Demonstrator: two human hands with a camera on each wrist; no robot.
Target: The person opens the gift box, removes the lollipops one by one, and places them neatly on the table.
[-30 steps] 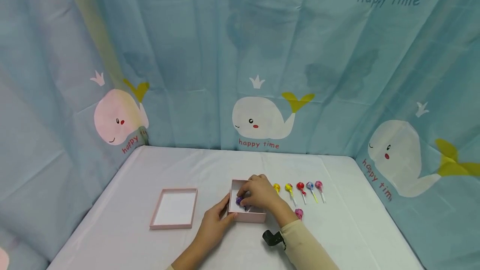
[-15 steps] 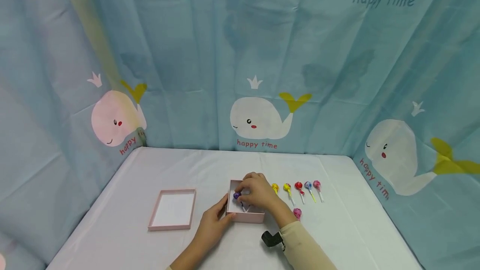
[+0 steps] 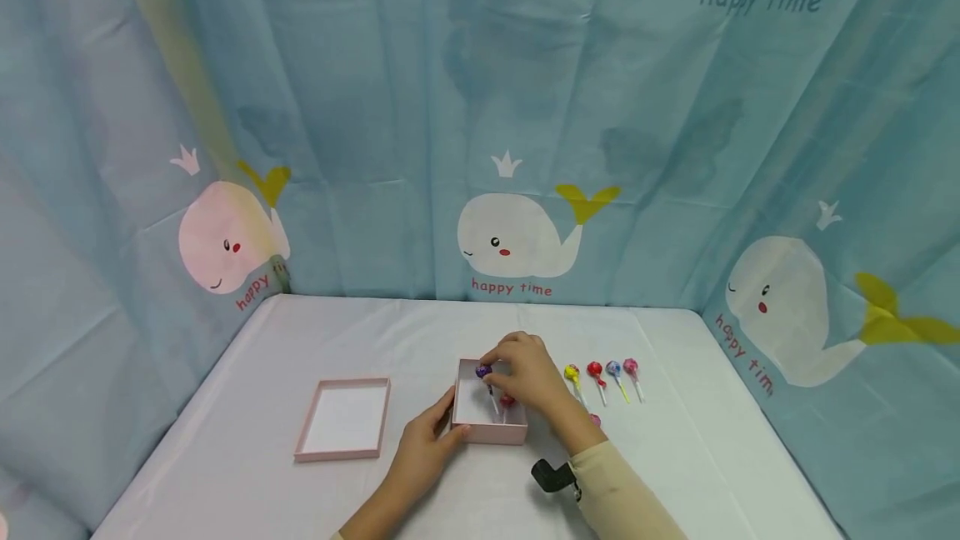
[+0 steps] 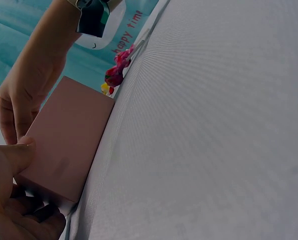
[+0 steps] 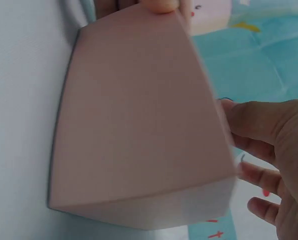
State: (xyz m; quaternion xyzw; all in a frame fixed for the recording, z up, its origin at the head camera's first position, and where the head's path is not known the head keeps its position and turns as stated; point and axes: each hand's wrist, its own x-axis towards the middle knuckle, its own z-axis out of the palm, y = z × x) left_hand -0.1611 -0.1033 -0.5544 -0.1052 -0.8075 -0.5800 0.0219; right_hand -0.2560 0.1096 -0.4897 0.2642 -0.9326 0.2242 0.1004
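In the head view, my left hand holds the left front corner of an open pink box, thumb on the front wall. My right hand is over the box, its thumb and fingertips pinching a purple-wrapped lollipop just below the head. The white stick slants down toward the box's front. Inside, a reddish lollipop shows beside that stick, partly behind the right hand. The left wrist view has the left thumb against the box wall; in the right wrist view the box side hides the lollipops.
A pink-edged lid lies at left, white inside up. Right of the box stand out yellow, red, blue and pink lollipops in a row. Another pink lollipop is partly behind the right wrist, near a black wrist camera.
The right hand has moved slightly up and away with the purple lollipop, whose head is nearer the box's far wall. The reddish lollipop in the box has come into view. The left hand keeps its grip.
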